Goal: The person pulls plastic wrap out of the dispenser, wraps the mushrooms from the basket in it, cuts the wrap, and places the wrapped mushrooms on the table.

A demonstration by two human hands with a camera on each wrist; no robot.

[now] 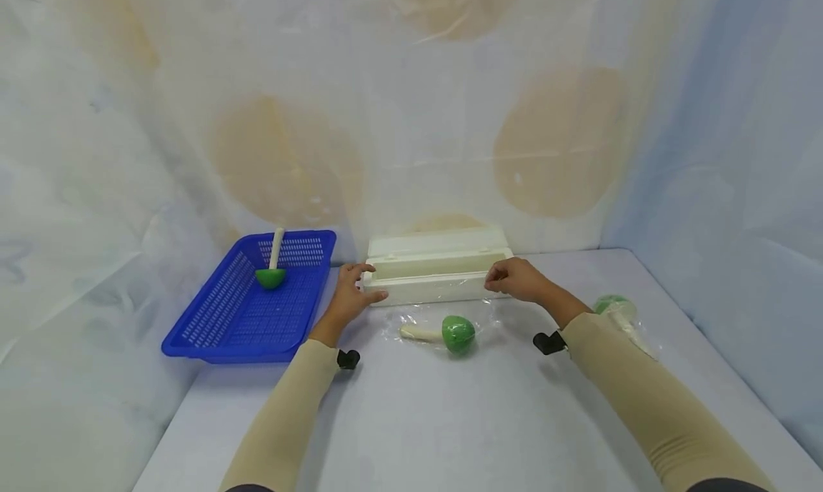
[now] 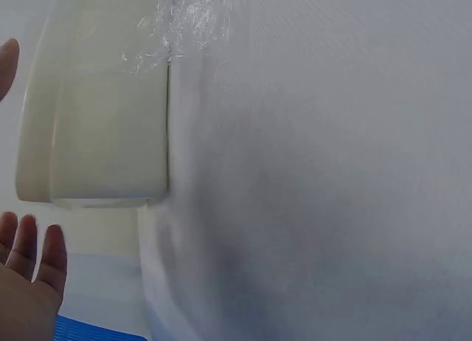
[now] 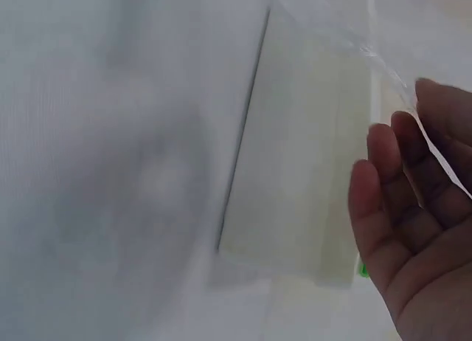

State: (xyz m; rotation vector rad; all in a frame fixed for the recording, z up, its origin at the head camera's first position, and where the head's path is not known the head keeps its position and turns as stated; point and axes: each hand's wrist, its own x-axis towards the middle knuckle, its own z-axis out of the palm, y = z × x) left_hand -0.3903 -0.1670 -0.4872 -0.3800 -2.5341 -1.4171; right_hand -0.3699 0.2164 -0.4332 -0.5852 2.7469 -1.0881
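A white cling film dispenser box stands at the back of the table, its lid raised. My left hand is spread at its left end, thumb and fingers apart; in the left wrist view that hand shows a gap from the box. At the box's right end, my right hand pinches the edge of clear cling film. In front of the box lies a ladle with a green bowl and cream handle, clear film about it.
A blue plastic basket stands at the left, with another green ladle leaning inside. Beyond my right forearm lies a film-wrapped green ladle, partly hidden by the sleeve. Plastic sheeting walls the back and sides.
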